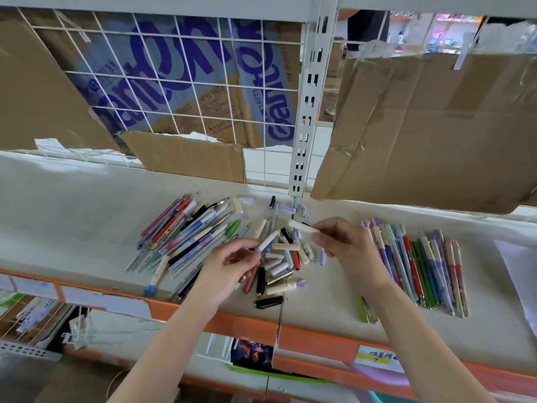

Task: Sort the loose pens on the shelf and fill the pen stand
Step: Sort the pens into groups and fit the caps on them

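My left hand (232,264) pinches a white pen (268,241) with a lilac band, its tip pointing up and right. My right hand (345,245) pinches a white cap (299,226) just right of that tip; the two parts are a little apart. Under both hands lies a heap of loose caps (286,258), white, black, red and pale green. A jumbled pile of pens (186,237) lies to the left on the white shelf (72,222). To the right, a neat row of pens (421,263) lies side by side. No pen stand shows.
The shelf has an orange front edge (247,321) with a yellow label (374,356). Torn cardboard (430,126) hangs at the back right, and a wire grid (174,82) with more cardboard stands behind. A white upright post (308,112) divides the bays. White paper (520,269) lies at far right.
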Demonstrator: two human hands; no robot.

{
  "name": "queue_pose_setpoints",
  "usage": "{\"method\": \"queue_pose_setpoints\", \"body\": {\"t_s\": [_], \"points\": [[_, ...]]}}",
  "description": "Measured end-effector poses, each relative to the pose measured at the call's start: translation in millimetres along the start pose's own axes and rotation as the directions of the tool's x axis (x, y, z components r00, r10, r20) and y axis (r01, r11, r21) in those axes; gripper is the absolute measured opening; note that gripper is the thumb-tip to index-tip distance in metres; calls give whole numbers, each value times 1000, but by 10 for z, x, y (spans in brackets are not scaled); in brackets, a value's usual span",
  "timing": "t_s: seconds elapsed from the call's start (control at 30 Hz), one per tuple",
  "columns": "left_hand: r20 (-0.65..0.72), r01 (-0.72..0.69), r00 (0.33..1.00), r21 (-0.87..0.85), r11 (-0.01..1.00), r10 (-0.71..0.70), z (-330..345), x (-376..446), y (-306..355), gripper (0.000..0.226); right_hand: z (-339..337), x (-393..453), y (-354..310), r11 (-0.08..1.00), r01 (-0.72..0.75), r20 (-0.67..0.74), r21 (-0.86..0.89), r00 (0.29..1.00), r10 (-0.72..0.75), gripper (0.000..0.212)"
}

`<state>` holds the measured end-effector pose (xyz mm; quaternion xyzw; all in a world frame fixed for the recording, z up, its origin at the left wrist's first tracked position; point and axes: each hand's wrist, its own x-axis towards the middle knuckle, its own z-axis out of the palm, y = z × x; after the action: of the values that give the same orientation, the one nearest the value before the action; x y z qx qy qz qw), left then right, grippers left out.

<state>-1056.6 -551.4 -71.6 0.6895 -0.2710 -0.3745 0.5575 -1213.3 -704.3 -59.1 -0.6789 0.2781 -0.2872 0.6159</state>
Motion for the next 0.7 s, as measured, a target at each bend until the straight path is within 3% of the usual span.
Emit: {"method": "queue_pose_setpoints", "body": {"t_s": [0.27,0.43,0.57,0.7], "points": [[-24,-116,992,169,979,122,-25,4,85,23,0,30,-26,990,-9,61,-138,998,18,13],[120,-219,975,421,880,185,-18,-31,158,30,8,28,-95,981,-16,169,-195,984,50,9],[93,-184,982,297,937,164,118,-68,156,19,208,6,-81,998,-49,127,34,991,44,7],[41,14,999,-70,997,-12,229,-123,153,12,327,-9,27,980,-107,68,170,993,96,11]]}}
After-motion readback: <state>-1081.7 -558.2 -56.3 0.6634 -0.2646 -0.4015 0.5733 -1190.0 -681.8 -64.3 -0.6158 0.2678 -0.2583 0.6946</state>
